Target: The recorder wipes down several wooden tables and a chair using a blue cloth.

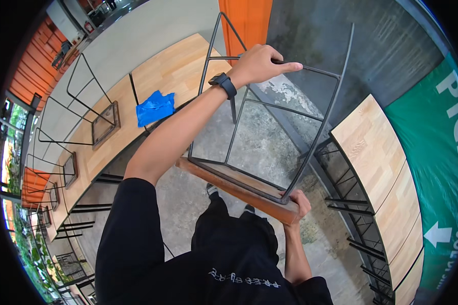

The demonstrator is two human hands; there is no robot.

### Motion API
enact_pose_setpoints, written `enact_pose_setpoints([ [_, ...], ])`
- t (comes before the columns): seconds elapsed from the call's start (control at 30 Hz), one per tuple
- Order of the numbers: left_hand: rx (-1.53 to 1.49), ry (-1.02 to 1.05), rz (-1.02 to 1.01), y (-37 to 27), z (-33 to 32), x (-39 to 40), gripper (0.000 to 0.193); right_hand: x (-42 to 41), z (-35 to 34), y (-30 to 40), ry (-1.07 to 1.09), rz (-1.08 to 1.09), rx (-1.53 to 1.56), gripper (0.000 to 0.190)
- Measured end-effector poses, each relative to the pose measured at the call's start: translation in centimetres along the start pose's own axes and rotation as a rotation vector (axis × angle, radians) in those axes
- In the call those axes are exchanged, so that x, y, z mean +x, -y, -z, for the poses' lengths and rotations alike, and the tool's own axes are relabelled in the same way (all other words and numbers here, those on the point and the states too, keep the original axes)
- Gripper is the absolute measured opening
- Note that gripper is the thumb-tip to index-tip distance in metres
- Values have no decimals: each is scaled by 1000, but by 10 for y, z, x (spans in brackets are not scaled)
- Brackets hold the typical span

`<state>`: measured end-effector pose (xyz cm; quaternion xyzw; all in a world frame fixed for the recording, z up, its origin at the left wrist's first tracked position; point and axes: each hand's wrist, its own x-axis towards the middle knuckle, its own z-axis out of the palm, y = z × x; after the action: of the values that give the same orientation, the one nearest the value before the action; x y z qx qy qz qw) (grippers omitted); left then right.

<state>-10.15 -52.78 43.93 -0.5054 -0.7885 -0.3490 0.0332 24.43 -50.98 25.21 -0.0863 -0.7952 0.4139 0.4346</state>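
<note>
A stool with a brown wooden seat (236, 188) and a dark metal rod frame (320, 133) is tipped over in front of me, seat low and legs pointing up and away. My left hand (257, 63) grips a crossbar of the frame near the leg ends; a black watch (223, 84) is on that wrist. At the seat's right end, my right hand (300, 206) holds the corner, its fingers partly hidden behind the wood. The stool is held above the concrete floor (248, 137), over my feet.
Left of me, a long wooden table (171, 57) bears a crumpled blue cloth or sheet (155, 108) and several upturned stools (106, 125). On the right stand more wooden tables (370, 152) with black metal legs. A green banner (416, 110) with writing hangs beyond them.
</note>
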Motion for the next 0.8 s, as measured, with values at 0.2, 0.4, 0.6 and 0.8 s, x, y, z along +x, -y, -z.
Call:
enact_pose_setpoints([
  [0.2,-44,211,22,11,-22,17,69,11,18,35,-47,-25,-162,38],
  [0.4,90,439,35,17,-49,23,69,12,33,33,-58,-324,-152,48],
  [0.6,32,480,-89,13,-41,-31,72,24,29,20,-95,-453,-18,45],
  [0.8,-331,750,95,55,23,-160,55,29,15,-20,-38,-641,97,38],
])
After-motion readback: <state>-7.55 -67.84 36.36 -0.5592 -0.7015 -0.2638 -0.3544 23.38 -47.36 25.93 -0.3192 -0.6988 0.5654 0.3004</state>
